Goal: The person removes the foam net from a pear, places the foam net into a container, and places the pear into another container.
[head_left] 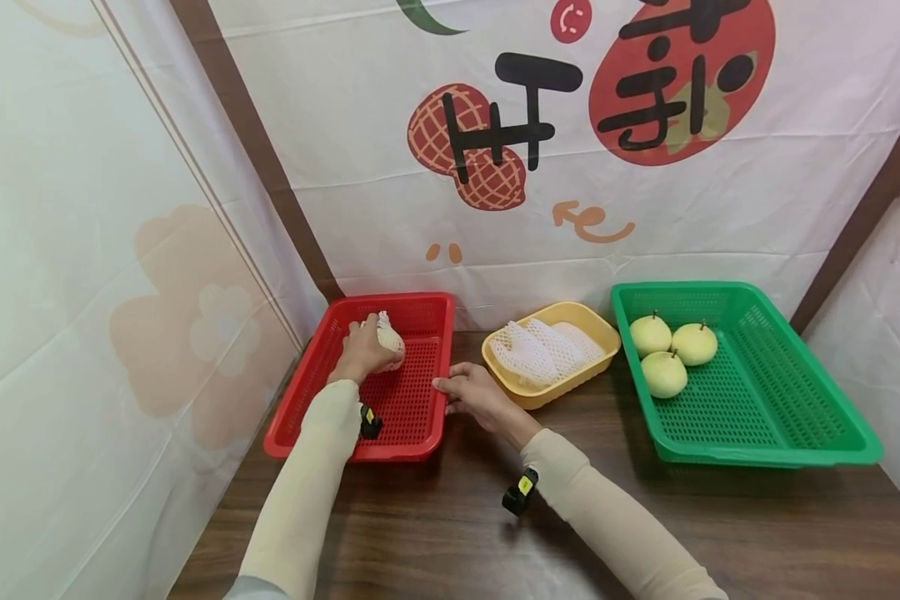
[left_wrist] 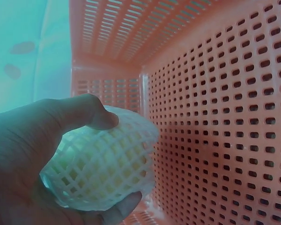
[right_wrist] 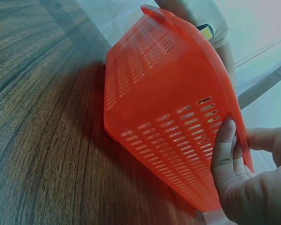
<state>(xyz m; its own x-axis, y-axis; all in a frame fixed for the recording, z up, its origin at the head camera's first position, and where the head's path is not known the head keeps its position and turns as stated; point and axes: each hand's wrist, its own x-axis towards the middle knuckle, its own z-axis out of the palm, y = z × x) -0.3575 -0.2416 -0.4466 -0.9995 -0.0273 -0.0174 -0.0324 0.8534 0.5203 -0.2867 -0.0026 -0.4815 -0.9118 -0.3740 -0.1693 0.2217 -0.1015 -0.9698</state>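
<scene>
A pear in a white foam net (left_wrist: pixel 107 159) is gripped by my left hand (head_left: pixel 363 348), thumb on top and fingers below. That hand is inside the red basket (head_left: pixel 412 446), towards its far left part. My right hand (head_left: pixel 483 398) pinches the basket's right rim; in the right wrist view the thumb lies on one side of the rim and the fingers press the perforated outer wall (right_wrist: pixel 178 136). Foam netting hides part of the pear's surface.
A yellow tray (head_left: pixel 555 394) with white foam nets (head_left: pixel 540 350) stands right of the red basket. Farther right, a green basket (head_left: pixel 765 457) holds three bare pears (head_left: pixel 664 374). All stand on a brown wooden table (head_left: pixel 450 533) with printed cloth behind.
</scene>
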